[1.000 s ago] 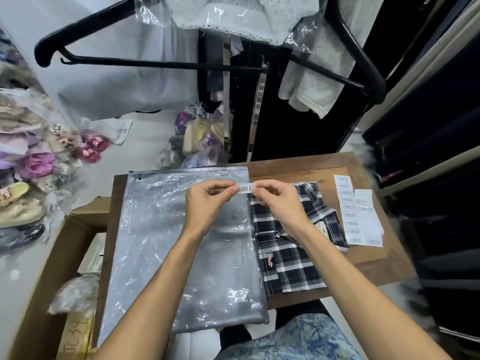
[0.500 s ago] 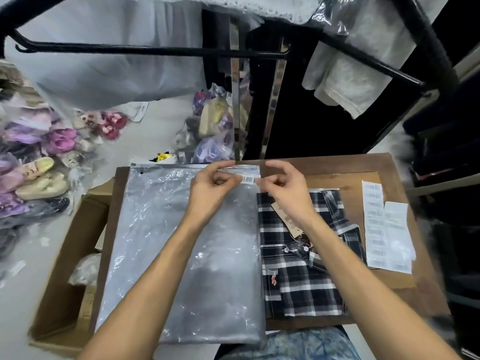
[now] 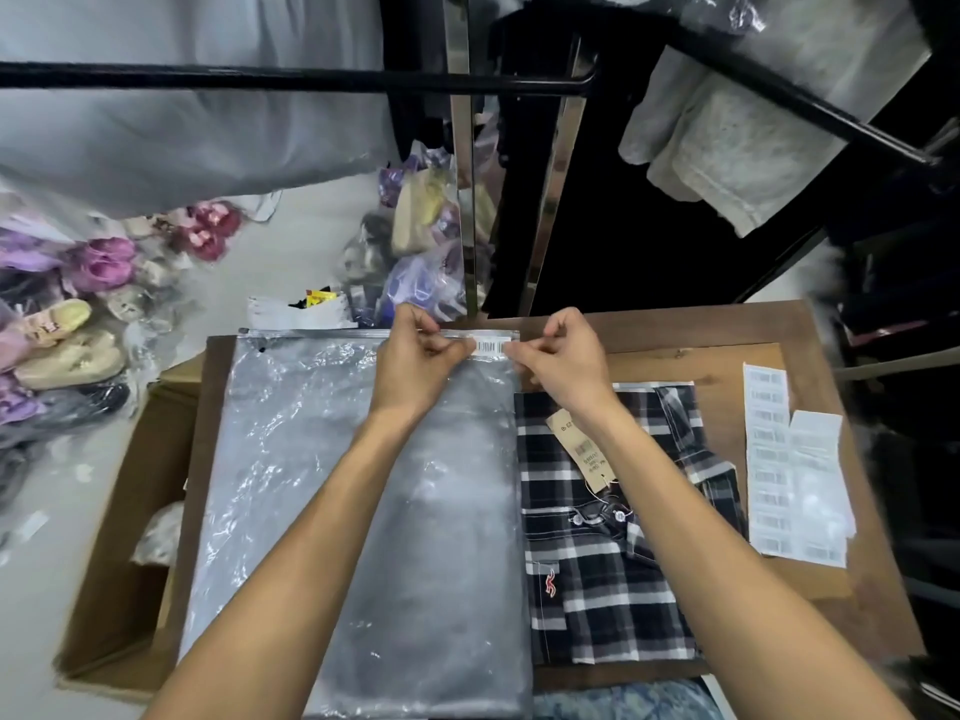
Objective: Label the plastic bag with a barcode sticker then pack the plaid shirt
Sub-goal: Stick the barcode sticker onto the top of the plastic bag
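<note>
Labeling step right now: your left hand [image 3: 415, 363] and right hand [image 3: 558, 363] pinch the barcode sticker [image 3: 490, 347] at the plastic bag [image 3: 363, 485]'s top-right corner on the table [image 3: 727, 330], so next you'd press it flat, then grab the plaid shirt [image 3: 613, 563] lying beside the bag.

Clothing stockroom, garment rack [image 3: 291, 77], bagged shoes [image 3: 78, 324], barcode label sheets [image 3: 789, 470]
</note>
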A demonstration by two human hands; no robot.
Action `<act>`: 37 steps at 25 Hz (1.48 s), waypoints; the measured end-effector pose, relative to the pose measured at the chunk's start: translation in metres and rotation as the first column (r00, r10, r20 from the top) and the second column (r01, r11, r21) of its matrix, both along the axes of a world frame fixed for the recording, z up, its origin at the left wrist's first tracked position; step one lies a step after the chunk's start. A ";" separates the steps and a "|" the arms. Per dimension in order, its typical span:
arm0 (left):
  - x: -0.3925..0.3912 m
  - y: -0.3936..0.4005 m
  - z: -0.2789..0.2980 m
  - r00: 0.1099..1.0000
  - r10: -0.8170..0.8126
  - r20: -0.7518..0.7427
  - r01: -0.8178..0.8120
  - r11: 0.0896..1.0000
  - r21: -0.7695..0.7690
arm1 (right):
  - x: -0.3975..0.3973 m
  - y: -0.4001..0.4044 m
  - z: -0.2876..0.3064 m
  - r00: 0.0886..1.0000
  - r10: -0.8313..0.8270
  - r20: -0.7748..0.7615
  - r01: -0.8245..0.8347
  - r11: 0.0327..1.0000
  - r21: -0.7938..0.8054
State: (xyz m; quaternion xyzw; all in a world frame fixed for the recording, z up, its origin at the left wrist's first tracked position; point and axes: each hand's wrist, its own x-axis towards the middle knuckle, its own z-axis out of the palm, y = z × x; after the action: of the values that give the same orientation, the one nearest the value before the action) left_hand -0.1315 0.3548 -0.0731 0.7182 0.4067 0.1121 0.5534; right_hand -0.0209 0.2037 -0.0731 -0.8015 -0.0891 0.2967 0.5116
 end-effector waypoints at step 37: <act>0.027 0.025 -0.030 0.871 -0.208 -0.445 0.292 0.948 0.128 | 0.009 0.021 -0.031 0.999 0.000 0.034 0.010 0.958 -0.286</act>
State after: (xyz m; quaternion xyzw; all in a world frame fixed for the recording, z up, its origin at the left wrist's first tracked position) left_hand -0.1048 0.3802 -0.1031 0.8215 0.4083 -0.0819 0.3895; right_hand -0.0116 0.2251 -0.1037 -0.8722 -0.0517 0.2914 0.3894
